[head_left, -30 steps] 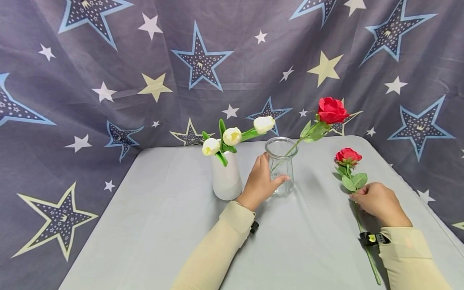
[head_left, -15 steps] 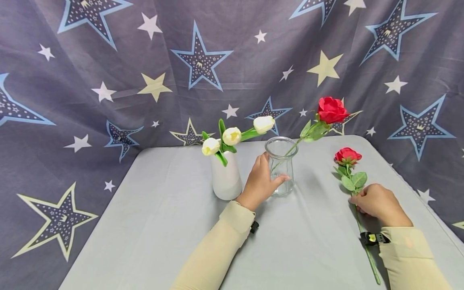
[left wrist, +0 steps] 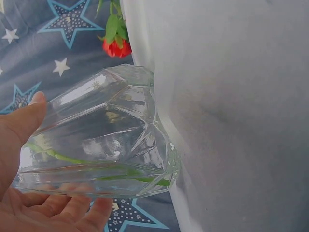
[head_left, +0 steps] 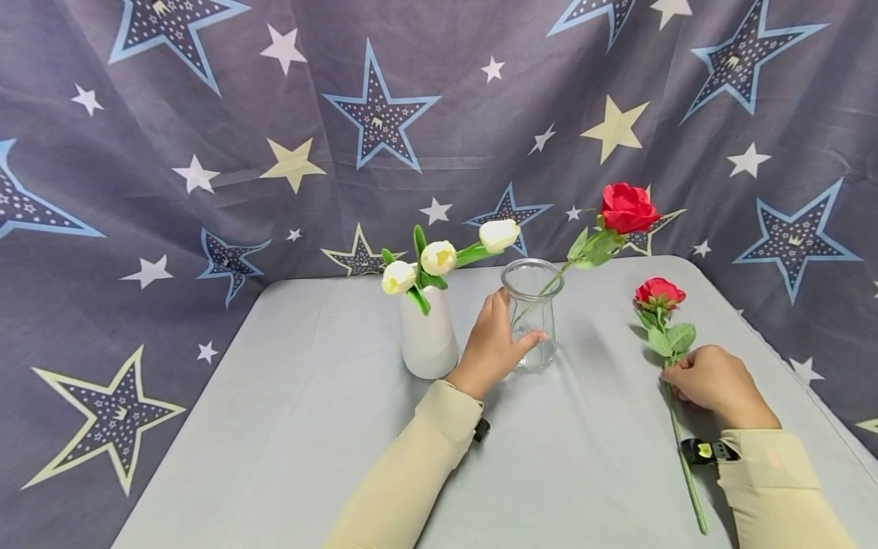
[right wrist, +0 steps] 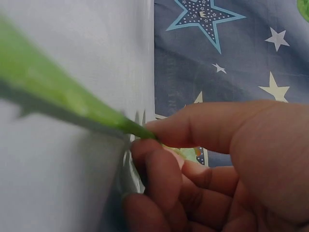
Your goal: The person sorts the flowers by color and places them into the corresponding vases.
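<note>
Near the middle of the table, my left hand [head_left: 488, 347] holds a clear glass vase [head_left: 546, 320] by its side, thumb in front. The vase stands upright with one red rose [head_left: 629, 209] leaning to the right in it. Through the faceted glass in the left wrist view, the rose's green stem [left wrist: 67, 157] reaches toward the base. On the right, my right hand [head_left: 716, 385] pinches the stem of a second red rose [head_left: 660, 293] just below its leaves. That stem [right wrist: 72, 99] runs between thumb and fingers in the right wrist view.
A white vase [head_left: 430, 343] with three white tulips [head_left: 439, 258] stands just left of the glass vase. The grey table [head_left: 288, 427] ends at the back against a dark star-patterned curtain [head_left: 226, 114].
The lower end of the second rose's stem has swung slightly left, and its bloom has shifted a touch right. The left hand and the glass vase have stayed put.
</note>
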A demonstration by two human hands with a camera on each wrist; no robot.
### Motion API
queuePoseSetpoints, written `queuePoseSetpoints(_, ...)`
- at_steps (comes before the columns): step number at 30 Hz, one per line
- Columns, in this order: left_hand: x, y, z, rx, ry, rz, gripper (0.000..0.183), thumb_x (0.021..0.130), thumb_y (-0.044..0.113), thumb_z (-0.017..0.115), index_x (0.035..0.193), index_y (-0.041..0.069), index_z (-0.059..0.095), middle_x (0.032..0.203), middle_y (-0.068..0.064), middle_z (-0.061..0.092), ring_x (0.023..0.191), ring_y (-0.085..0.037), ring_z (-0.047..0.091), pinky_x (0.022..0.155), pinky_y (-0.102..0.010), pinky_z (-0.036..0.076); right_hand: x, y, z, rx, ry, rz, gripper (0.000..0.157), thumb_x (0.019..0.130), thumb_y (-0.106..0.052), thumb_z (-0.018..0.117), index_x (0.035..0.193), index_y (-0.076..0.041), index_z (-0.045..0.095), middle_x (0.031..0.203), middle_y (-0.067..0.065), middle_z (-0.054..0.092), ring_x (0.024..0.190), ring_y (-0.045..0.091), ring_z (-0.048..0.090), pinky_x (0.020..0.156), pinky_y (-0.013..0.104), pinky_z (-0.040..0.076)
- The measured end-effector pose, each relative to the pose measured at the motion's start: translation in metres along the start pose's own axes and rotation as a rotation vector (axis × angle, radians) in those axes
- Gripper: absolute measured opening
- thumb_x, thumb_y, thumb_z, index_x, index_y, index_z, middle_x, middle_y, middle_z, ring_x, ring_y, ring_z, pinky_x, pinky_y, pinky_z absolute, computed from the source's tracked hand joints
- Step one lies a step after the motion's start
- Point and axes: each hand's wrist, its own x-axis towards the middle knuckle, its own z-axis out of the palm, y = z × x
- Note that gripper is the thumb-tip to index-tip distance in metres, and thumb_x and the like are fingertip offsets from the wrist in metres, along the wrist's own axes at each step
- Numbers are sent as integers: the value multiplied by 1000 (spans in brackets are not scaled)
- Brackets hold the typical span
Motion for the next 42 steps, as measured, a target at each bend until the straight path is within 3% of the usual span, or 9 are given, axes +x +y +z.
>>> queuePoseSetpoints(16, 1, -1, 1, 21, 10, 13, 98, 90, 43, 80, 159, 2, 24, 153, -17, 42, 145, -28, 45, 117, -37, 43, 0, -4, 0, 11, 102, -60, 29, 91, -30, 63, 68, -13, 67, 58, -4, 61, 56, 20, 52, 50, 33, 38)
queuePoseSetpoints(29, 2, -1, 0, 33, 16, 16, 97, 90, 43, 81, 158, 2, 26, 152, -18, 42, 143, -28, 47, 116, -38, 43, 1, -4, 0, 29, 118, -75, 23, 89, -28, 63, 72, -13, 63, 60, -3, 61, 57, 18, 53, 49, 32, 39)
queuePoseSetpoints(35, 2, -1, 0, 25, 19, 15, 96, 90, 43, 81, 158, 3, 26, 152, -17, 43, 143, -28, 47, 116, -38, 43, 2, -3, 2, 29, 101, -75, 20, 89, -26, 64, 75, -12, 66, 61, -3, 62, 58, 18, 56, 50, 33, 42)
queuePoseSetpoints(42, 1, 0, 0, 7, 13, 23, 96, 90, 39, 82, 159, 3, 25, 153, -19, 42, 144, -31, 46, 116, -41, 43, 1, -1, 2, 12, 19, -65, 26, 91, -27, 67, 69, -13, 66, 60, -4, 60, 58, 18, 54, 52, 33, 40)
